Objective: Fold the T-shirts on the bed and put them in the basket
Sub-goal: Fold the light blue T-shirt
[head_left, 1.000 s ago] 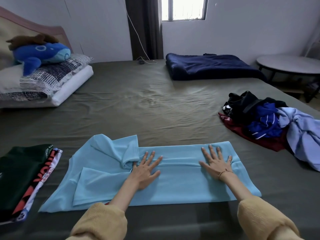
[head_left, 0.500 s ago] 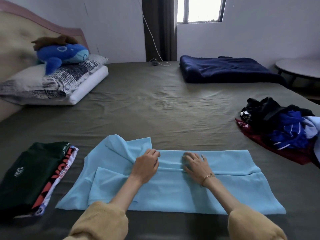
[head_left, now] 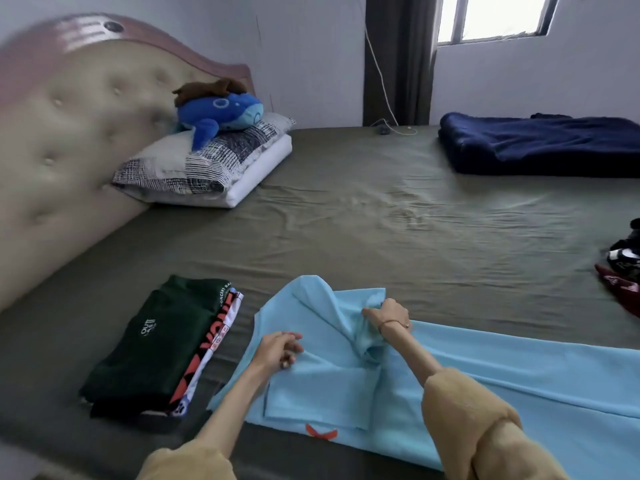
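With mustard sleeves pushed up, the left hand (head_left: pixel 277 351) pinches the smooth light-blue T-shirt (head_left: pixel 485 386) spread on the wrinkled olive bed sheet (head_left: pixel 381 237) while the right hand (head_left: pixel 388 317) clamps its bunched sleeve, beside a stack of folded dark shirts (head_left: pixel 156 348).

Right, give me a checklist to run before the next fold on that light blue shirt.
1. Right hand grips the bunched sleeve of the light blue shirt: ok.
2. Left hand holds the shirt's left edge: ok.
3. Shirt lies flat: not ok, creased around the sleeve.
4. Folded stack sits apart from the shirt: ok.
5. Basket within reach: cannot tell, not in view.
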Demonstrator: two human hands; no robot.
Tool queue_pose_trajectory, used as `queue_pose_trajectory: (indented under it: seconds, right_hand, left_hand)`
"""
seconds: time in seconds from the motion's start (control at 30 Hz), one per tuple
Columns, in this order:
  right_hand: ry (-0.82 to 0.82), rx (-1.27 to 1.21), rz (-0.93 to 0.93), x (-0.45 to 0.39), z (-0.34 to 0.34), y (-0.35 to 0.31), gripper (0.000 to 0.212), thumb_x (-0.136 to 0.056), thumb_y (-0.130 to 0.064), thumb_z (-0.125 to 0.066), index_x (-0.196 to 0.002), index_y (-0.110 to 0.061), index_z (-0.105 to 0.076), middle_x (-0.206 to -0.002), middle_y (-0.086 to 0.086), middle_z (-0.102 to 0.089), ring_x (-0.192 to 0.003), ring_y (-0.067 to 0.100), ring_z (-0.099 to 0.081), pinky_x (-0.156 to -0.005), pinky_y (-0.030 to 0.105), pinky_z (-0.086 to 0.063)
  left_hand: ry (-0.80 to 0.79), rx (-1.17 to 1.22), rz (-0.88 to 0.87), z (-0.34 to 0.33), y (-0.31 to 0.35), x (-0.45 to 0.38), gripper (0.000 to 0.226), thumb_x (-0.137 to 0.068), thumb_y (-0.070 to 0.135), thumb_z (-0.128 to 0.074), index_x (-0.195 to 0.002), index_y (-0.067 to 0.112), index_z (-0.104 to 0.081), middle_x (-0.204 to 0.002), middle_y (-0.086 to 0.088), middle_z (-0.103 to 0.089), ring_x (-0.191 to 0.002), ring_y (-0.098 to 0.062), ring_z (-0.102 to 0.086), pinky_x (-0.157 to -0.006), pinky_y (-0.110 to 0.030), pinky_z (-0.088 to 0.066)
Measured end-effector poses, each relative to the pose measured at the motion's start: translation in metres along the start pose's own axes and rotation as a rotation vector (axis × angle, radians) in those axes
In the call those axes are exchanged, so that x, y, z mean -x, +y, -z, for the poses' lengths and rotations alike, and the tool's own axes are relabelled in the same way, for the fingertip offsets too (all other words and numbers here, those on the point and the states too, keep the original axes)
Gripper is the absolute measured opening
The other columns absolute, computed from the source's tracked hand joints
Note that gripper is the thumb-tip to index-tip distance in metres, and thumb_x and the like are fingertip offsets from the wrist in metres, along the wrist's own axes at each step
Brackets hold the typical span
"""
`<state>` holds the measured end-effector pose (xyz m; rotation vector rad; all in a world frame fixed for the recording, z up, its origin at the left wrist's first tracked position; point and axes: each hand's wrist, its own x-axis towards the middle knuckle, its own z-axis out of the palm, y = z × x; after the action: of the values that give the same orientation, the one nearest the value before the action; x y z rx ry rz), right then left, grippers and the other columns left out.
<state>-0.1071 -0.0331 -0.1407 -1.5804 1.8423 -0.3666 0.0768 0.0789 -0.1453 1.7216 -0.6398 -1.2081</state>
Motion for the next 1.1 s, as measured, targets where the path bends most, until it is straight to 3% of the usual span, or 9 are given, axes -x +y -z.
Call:
queue_pose_trajectory:
  seconds: [0.2,0.27,0.4,0.5,0.6,0.7,0.77,0.93,1.1]
  right_hand:
    - [-0.253,-0.39,0.241,0.016,-0.016,-0.031,0.025,-0.081,-0.018,-0.067,-0.103,-0.009,-0.057,-0.104,0.009,-0.055,-0.09,0.022,-0.054,-0.079,0.031,-0.045]
    - [-0.377,-0.299,0.416,0.033,-0.021,-0.037,0.035,-0.08,-0.017,-0.07,-0.112,-0.01,-0.056,-0.101,0.007,-0.055,-0.087,0.017,-0.053,-0.075,0.025,-0.043]
    - [-0.534,0.093,0.788,0.063,-0.03,-0.037,0.023,-0.083,-0.012,-0.067,-0.106,-0.012,-0.063,-0.104,0.005,-0.062,-0.088,0.007,-0.048,-0.071,0.013,-0.033]
    - [-0.6,0.162,0.873,0.069,-0.038,-0.026,0.017,-0.079,-0.007,-0.067,-0.084,-0.022,-0.061,-0.086,-0.006,-0.056,-0.083,0.01,-0.049,-0.069,0.009,-0.035]
    - [-0.57,0.155,0.894,0.07,-0.044,-0.016,0.03,-0.073,-0.004,-0.068,-0.083,-0.028,-0.054,-0.079,-0.019,-0.051,-0.079,0.011,-0.05,-0.067,0.008,-0.035]
    - [-0.507,0.169,0.858,0.07,-0.046,-0.011,0.032,-0.075,-0.013,-0.071,-0.101,-0.022,-0.057,-0.084,-0.012,-0.051,-0.082,0.01,-0.049,-0.068,0.015,-0.035]
    - [-0.469,0.284,0.851,0.069,-0.043,-0.01,0.027,-0.08,-0.024,-0.069,-0.105,-0.016,-0.062,-0.089,-0.003,-0.057,-0.081,0.012,-0.05,-0.068,0.019,-0.033]
    - [-0.531,0.265,0.88,0.07,-0.04,-0.009,0.027,-0.091,-0.036,-0.056,-0.077,-0.013,-0.057,-0.059,-0.006,-0.042,-0.055,0.011,-0.037,-0.056,0.018,-0.03]
    - [-0.457,0.127,0.882,0.061,-0.041,-0.015,0.031,-0.096,-0.035,-0.05,-0.081,-0.009,-0.058,-0.073,0.007,-0.056,-0.067,0.015,-0.045,-0.066,0.024,-0.037]
  left_hand:
    - [-0.056,0.288,0.146,0.021,-0.005,-0.007,0.034,-0.103,0.021,-0.029,-0.094,0.001,-0.055,-0.062,-0.012,-0.069,-0.05,-0.018,-0.067,-0.044,-0.02,-0.05]
    - [-0.053,0.379,0.19,0.024,-0.002,-0.011,0.043,-0.104,0.03,-0.026,-0.097,-0.002,-0.054,-0.068,-0.019,-0.069,-0.058,-0.026,-0.069,-0.048,-0.025,-0.055]
    - [0.002,0.273,0.204,0.028,0.012,-0.025,0.061,-0.098,0.051,-0.031,-0.095,-0.004,-0.057,-0.082,-0.017,-0.063,-0.072,-0.028,-0.061,-0.058,-0.035,-0.049]
    - [-0.011,0.202,0.23,0.022,0.021,-0.029,0.058,-0.089,0.059,-0.044,-0.075,0.004,-0.058,-0.056,-0.009,-0.06,-0.045,-0.018,-0.058,-0.042,-0.019,-0.044]
    - [0.081,0.117,0.175,0.015,0.022,-0.042,0.057,-0.067,0.049,-0.074,-0.102,0.004,-0.063,-0.083,-0.012,-0.069,-0.064,-0.021,-0.068,-0.059,-0.027,-0.056]
    - [0.299,-0.127,0.046,0.015,0.01,-0.054,0.05,-0.077,0.028,-0.068,-0.119,0.003,-0.06,-0.112,-0.017,-0.065,-0.1,-0.031,-0.063,-0.086,-0.038,-0.053]
    - [0.345,-0.112,-0.02,0.014,0.007,-0.05,0.035,-0.089,0.02,-0.059,-0.118,0.0,-0.06,-0.116,-0.018,-0.064,-0.106,-0.033,-0.06,-0.089,-0.036,-0.047]
    - [0.369,-0.241,-0.16,0.015,-0.003,-0.042,0.014,-0.092,0.011,-0.053,-0.101,0.009,-0.043,-0.099,-0.009,-0.054,-0.087,-0.024,-0.051,-0.072,-0.029,-0.035]
    - [0.287,-0.335,-0.362,0.015,-0.013,-0.04,0.033,-0.09,-0.004,-0.042,-0.082,0.028,-0.038,-0.095,-0.001,-0.049,-0.069,-0.015,-0.045,-0.071,-0.028,-0.034]
